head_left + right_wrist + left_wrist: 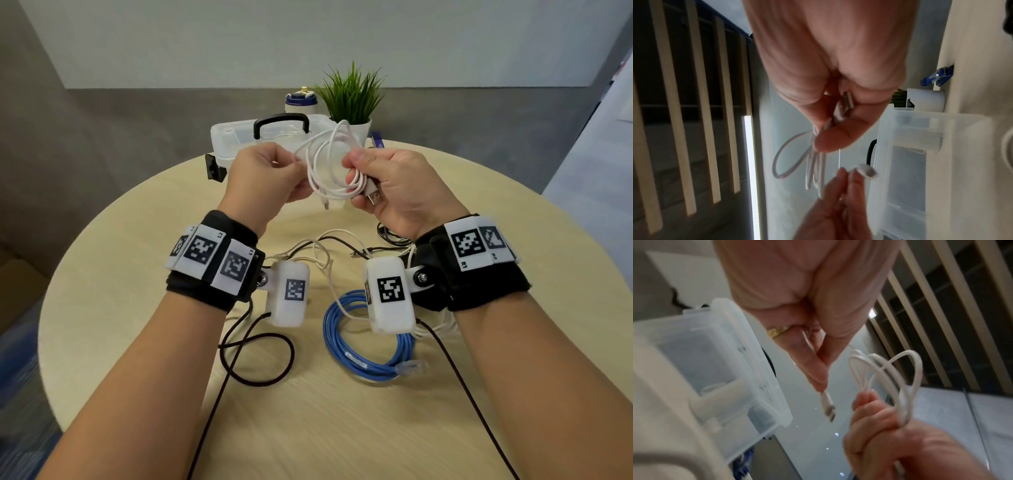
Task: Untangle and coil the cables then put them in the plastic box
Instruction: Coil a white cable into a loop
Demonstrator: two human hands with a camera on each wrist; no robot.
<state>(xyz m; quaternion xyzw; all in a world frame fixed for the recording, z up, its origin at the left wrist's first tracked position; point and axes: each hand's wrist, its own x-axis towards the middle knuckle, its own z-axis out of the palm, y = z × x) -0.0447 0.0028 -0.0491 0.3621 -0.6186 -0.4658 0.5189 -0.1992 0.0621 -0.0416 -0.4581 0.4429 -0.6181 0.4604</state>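
- While my right hand [400, 192] grips the white cable [329, 164] coil, my left hand [263, 174] pinches its loose end.
- Plastic box [226, 137] sits behind; blue cable [363, 356] and the tangle [329, 253] remain on the table.

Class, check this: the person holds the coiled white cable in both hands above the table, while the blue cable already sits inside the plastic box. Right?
Not quite. The head view shows the blue cable lying coiled on the table, not in the plastic box. The rest holds.

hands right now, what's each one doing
Left hand: pinches the free end of the white cable.
Right hand: grips the coiled loops of the white cable.
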